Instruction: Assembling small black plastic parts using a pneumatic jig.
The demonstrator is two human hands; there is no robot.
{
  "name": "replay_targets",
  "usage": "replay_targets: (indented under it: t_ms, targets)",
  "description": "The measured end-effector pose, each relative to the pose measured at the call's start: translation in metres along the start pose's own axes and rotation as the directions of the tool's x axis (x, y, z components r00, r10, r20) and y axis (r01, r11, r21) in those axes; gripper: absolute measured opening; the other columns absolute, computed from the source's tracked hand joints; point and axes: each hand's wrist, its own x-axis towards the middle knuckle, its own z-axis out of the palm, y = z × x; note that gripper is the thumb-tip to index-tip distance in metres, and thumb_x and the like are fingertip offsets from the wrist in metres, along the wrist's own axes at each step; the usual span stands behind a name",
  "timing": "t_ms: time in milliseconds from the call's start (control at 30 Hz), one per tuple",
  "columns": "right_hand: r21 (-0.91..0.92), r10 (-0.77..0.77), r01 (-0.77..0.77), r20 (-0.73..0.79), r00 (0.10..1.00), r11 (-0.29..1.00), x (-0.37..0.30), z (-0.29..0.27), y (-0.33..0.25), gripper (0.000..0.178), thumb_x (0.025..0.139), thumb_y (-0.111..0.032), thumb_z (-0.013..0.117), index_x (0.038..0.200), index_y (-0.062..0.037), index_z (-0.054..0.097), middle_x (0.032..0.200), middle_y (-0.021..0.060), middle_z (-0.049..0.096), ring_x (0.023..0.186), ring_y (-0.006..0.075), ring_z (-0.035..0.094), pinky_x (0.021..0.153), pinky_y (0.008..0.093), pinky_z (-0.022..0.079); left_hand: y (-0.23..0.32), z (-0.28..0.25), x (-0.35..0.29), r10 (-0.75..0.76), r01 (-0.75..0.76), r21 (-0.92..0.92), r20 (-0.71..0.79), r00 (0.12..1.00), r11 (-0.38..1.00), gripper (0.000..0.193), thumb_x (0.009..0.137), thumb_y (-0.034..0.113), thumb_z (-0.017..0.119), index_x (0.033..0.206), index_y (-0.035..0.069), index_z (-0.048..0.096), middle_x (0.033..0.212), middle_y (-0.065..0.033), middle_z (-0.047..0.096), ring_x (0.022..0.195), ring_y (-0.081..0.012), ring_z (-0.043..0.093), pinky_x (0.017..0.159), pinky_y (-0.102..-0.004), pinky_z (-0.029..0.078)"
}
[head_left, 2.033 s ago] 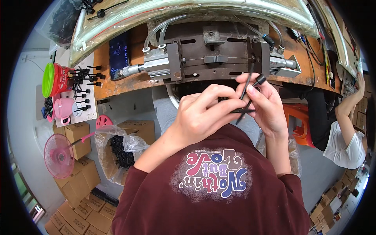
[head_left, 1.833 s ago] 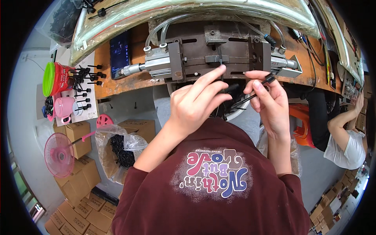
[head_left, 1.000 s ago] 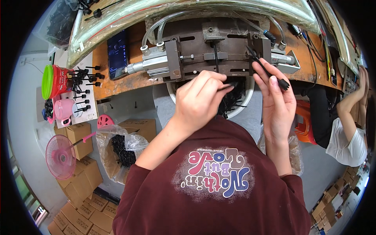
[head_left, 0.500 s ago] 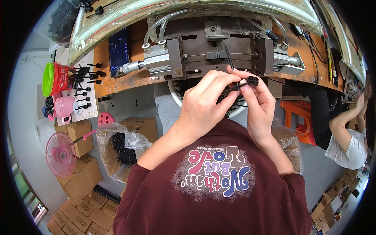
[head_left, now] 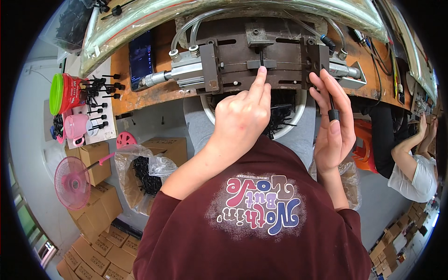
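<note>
In the middle of the dark metal fixture (head_left: 289,73), a thin black rod (head_left: 262,58) lies over a small grey block (head_left: 252,64). My left hand (head_left: 241,113) reaches it with the index finger stretched out, its tip on the rod. The other fingers are curled, and the thumb and the rod's near end are hidden under the hand. Off to the right, my right hand (head_left: 337,122) is closed on a black knobbed rod (head_left: 333,115), its knob by the thumb and its shaft running up along the fingers.
Below the bench edge sits a white-rimmed basket (head_left: 299,115) of black parts. Air cylinders (head_left: 188,72) with clear hoses flank the fixture. A phone (head_left: 141,60) lies left on the bench. More knobbed rods (head_left: 97,117), a pink mug (head_left: 76,127) and a fan (head_left: 73,183) stand farther left.
My hands have come apart. The left has moved its index finger up to the rod on the fixture's block; the right has shifted right, holding a knobbed rod.
</note>
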Motion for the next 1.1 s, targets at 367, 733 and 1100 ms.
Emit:
replay_targets:
  t_ms: [367, 733, 1100]
  targets:
    - [-0.477, -0.143, 0.209, 0.170, 0.975, 0.854, 0.004, -0.003, -0.003, 0.037, 0.067, 0.004, 0.082, 0.100, 0.0004, 0.066, 0.123, 0.0205, 0.063, 0.104, 0.0268, 0.067, 0.086, 0.0354, 0.055, -0.004, 0.001, 0.002, 0.013, -0.014, -0.046, -0.009, 1.000, 0.999, 0.025, 0.076, 0.010, 0.075, 0.099, 0.003, 0.071, 0.124, -0.0100, 0.067, 0.072, -0.0180, 0.072, 0.060, -0.0281, 0.056]
    - [-0.630, -0.252, 0.408, 0.326, 0.911, 0.661, 0.001, -0.004, 0.002, 0.027, 0.067, -0.001, 0.080, 0.093, -0.0006, 0.072, 0.113, 0.0162, 0.069, 0.094, 0.0284, 0.068, 0.076, 0.0355, 0.053, -0.007, 0.002, 0.001, 0.019, -0.021, -0.076, -0.019, 1.000, 0.997, 0.025, 0.075, 0.009, 0.076, 0.099, 0.003, 0.070, 0.123, -0.0088, 0.067, 0.074, -0.0178, 0.072, 0.062, -0.0281, 0.056]
    - [-0.666, -0.138, 0.395, 0.405, 0.904, 0.633, 0.010, 0.018, 0.025, 0.023, 0.071, -0.008, 0.077, 0.091, -0.0035, 0.067, 0.119, 0.0112, 0.068, 0.084, 0.0224, 0.068, 0.071, 0.0325, 0.053, -0.019, -0.039, -0.021, -0.192, 0.160, -0.708, 0.034, 0.981, 0.688, 0.022, 0.074, 0.008, 0.081, 0.090, 0.000, 0.068, 0.090, -0.0087, 0.067, 0.079, -0.0188, 0.066, 0.070, -0.0281, 0.051]
